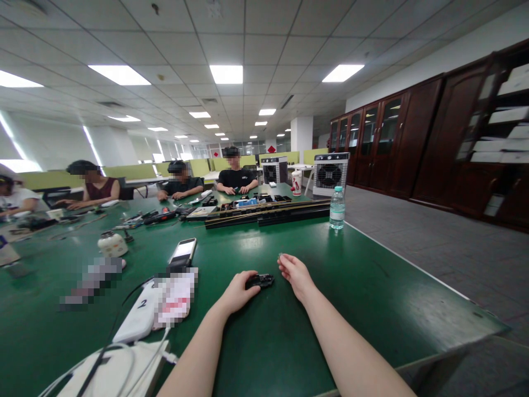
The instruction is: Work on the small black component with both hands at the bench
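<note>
Thumb and fingers of my left hand (240, 291) close around a small black plastic part (264, 280) resting low on the green table (264, 336). Its upper side looks uneven, but its exact kind is not clear. To the right of it, apart from it, my right hand (296, 275) is raised slightly with thumb and fingertips pinched. A tiny pale, see-through piece (280, 256) shows at those fingertips, too small to name.
On the left are a phone (183, 251), a white power bank (138, 314) and cables. A jar (112, 243) stands farther off. Ahead lie long black strips (289, 215) beside a water bottle (337, 208). Several people sit across the table.
</note>
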`<action>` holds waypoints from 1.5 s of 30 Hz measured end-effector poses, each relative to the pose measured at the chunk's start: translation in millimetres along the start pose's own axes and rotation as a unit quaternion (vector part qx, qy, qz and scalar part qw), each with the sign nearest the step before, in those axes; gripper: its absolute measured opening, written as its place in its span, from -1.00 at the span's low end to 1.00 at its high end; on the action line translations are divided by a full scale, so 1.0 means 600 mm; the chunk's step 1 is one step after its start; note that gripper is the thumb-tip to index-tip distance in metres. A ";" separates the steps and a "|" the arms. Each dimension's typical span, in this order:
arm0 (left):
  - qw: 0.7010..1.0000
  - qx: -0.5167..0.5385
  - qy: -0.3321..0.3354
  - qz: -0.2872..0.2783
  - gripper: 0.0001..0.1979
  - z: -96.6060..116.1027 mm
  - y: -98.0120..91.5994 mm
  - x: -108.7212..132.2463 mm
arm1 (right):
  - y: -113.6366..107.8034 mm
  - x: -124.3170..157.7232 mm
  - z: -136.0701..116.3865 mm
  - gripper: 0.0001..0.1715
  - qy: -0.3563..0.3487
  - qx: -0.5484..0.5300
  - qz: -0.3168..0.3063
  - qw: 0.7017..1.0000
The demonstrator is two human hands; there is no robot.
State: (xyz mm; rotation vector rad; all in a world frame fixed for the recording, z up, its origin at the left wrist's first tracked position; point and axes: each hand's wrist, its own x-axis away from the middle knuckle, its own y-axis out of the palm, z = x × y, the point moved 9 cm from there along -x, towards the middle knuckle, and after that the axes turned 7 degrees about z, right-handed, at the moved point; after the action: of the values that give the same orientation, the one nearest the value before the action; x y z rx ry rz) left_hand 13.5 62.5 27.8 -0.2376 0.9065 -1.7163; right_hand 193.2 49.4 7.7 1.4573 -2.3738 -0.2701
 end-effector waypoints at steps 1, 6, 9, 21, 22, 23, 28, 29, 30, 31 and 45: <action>1.000 0.000 -0.001 -0.001 -0.56 0.001 0.000 0.000 | 0.000 0.000 0.000 -0.69 -0.001 0.003 0.000 1.000; 1.000 -0.006 -0.001 -0.006 -0.55 0.003 0.000 0.000 | 0.007 0.000 -0.005 -0.59 -0.040 0.044 -0.028 0.998; 1.000 -0.012 0.000 -0.007 -0.54 0.003 0.001 0.001 | 0.017 0.004 -0.014 -0.56 -0.084 0.076 -0.049 0.992; 1.000 -0.017 0.000 -0.004 -0.55 0.003 0.000 0.001 | 0.057 0.021 -0.021 -0.63 -0.219 0.165 -0.143 0.951; 1.000 -0.015 0.001 -0.004 -0.55 0.003 0.000 0.001 | 0.059 0.023 -0.020 -0.65 -0.229 0.190 -0.146 0.943; 1.000 -0.013 0.002 -0.003 -0.55 0.002 0.000 0.001 | 0.060 0.026 -0.021 -0.67 -0.240 0.216 -0.149 0.935; 1.000 -0.008 0.013 -0.001 -0.57 0.001 0.001 -0.001 | 0.068 0.048 -0.023 -0.72 -0.277 0.349 -0.166 0.880; 1.000 -0.008 0.014 0.000 -0.57 0.001 0.001 -0.001 | 0.071 0.054 -0.023 -0.75 -0.287 0.383 -0.171 0.861; 1.000 -0.009 0.014 0.000 -0.58 0.001 0.001 -0.001 | 0.074 0.059 -0.022 -0.77 -0.294 0.414 -0.178 0.843; 1.000 -0.009 0.014 0.001 -0.58 0.001 0.000 -0.001 | 0.076 0.062 -0.021 -0.78 -0.297 0.437 -0.181 0.830; 1.000 -0.020 0.023 0.000 -0.60 0.001 0.002 -0.002 | 0.086 0.079 -0.020 -0.77 -0.326 0.526 -0.190 0.762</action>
State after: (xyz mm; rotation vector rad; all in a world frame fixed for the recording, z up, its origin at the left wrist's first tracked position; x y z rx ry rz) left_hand 15.2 63.3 27.8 -0.2250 0.9755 -1.7104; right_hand 135.2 30.8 44.9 2.7164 -2.8821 0.7487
